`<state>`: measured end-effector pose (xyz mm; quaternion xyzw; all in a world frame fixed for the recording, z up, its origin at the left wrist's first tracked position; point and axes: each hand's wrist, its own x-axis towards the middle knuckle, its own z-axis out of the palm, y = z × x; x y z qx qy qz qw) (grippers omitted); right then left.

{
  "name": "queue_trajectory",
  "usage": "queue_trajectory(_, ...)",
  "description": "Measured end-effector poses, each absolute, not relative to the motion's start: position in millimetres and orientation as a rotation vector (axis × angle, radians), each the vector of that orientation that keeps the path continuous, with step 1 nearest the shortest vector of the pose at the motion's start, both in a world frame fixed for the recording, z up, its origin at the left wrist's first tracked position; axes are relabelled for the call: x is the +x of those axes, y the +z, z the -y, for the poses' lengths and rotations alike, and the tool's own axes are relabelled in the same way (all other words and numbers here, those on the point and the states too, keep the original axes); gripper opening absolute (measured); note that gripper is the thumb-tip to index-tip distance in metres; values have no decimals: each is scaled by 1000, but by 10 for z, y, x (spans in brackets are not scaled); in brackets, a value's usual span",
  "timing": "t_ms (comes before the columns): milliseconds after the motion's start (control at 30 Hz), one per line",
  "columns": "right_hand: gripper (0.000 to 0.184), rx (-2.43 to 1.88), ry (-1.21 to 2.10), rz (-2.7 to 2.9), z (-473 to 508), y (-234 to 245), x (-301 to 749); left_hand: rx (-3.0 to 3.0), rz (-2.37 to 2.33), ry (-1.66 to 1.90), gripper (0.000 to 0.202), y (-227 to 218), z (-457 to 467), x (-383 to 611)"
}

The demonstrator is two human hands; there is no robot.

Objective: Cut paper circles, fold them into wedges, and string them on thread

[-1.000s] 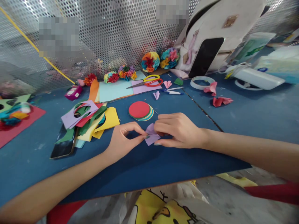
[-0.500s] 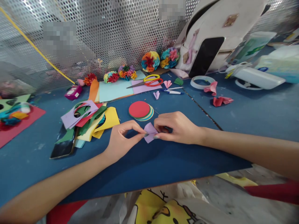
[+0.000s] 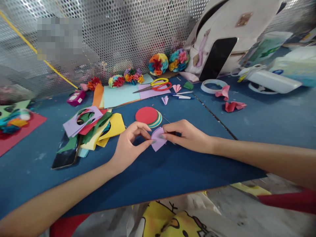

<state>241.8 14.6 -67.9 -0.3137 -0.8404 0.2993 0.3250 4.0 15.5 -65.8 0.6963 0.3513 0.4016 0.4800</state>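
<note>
Between my hands is a piece of purple paper (image 3: 158, 141), folded into a wedge with a curved edge. My right hand (image 3: 189, 136) pinches its right side between thumb and fingers. At its left edge, the thumb of my left hand (image 3: 128, 146) presses on the paper while the index finger is raised off it; another finger is curled close behind. Just beyond the hands lies a stack of coloured paper circles (image 3: 146, 116), a red one on top. Paper sheets with round holes (image 3: 86, 119) are heaped to the left, partly over a dark phone (image 3: 65, 158).
Scissors (image 3: 155, 85) lie on light-blue and purple sheets at the back. Pink folded papers (image 3: 233, 106) and a roll of tape (image 3: 206, 86) are to the right. Several paper pompoms (image 3: 158, 64) line the mesh panel. A black phone (image 3: 218, 57) leans against a white backpack (image 3: 229, 19).
The purple paper has gone from partly opened wings to a flatter folded wedge. My left index finger has lifted off it, and my right fingers have shifted along its edge.
</note>
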Motion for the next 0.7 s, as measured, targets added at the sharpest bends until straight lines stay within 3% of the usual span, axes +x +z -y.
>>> queue_trajectory(233, 36, -826, 790, 2231, -135, -676, 2405, 1759, -866, 876, 7, -679, -164, 38)
queue_trajectory(700, 39, -733, 743, 2289, -116, -689, 2407, 1781, -895, 845, 10, -659, -154, 36)
